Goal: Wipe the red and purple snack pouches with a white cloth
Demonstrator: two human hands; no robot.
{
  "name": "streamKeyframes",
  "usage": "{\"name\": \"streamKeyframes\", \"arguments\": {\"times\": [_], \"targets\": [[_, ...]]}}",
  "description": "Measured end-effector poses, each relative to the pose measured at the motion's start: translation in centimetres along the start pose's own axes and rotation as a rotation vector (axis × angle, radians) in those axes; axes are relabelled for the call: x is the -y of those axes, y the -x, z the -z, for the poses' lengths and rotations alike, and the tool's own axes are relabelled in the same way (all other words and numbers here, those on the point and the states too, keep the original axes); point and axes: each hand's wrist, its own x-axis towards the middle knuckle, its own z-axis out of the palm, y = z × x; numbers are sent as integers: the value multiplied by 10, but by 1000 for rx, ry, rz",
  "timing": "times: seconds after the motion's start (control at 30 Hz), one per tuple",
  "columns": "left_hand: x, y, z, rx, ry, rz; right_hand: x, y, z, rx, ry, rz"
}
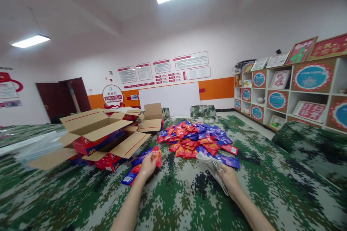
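My left hand (148,166) is closed at the small group of packets left of the big heap, its fingers on a red packet (157,156). Several blue and red packets (129,178) lie beside and beneath that hand. To the right, my right hand (228,177) grips a pale grey cloth bag (210,164), flattened and limp, with a cord hanging from it. The bag's far end touches the near edge of a large heap of red and blue packets (189,135). A blue packet (230,161) lies just beyond my right hand.
Open cardboard boxes (105,133) with raised flaps stand at the left, beside a stack of clear plastic (40,148). A camouflage cloth (179,198) covers the table. Covered chairs (202,110) stand behind it and at the right, near a white shelf unit (287,94).
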Motion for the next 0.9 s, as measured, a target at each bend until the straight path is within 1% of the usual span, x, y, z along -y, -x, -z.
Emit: {"name": "streamKeyframes", "arguments": {"times": [0.1,0.2,0.27,0.37,0.47,0.53,0.63,0.73,0.8,0.9], "targets": [[30,-28,14,23,-59,75,11,3,-2,25,-16,44],[48,-39,15,65,-122,124,20,7,-4,26,-36,53],[57,-39,12,80,-166,153,21,7,-5,31,-32,57],[64,-33,5,47,-329,192,15,5,-4,43,-2,65],[66,-28,1,13,-471,166,5,2,-4,58,19,84],[66,-26,1,23,-481,157,2,1,-4,57,23,83],[62,-27,3,43,-487,165,3,2,-4,46,19,68],[49,-30,3,39,-504,128,7,3,-3,48,4,60],[30,-33,-2,29,-484,53,9,4,-3,51,-6,49],[-11,-41,-21,39,-372,-124,11,4,-4,49,-39,44]]}}
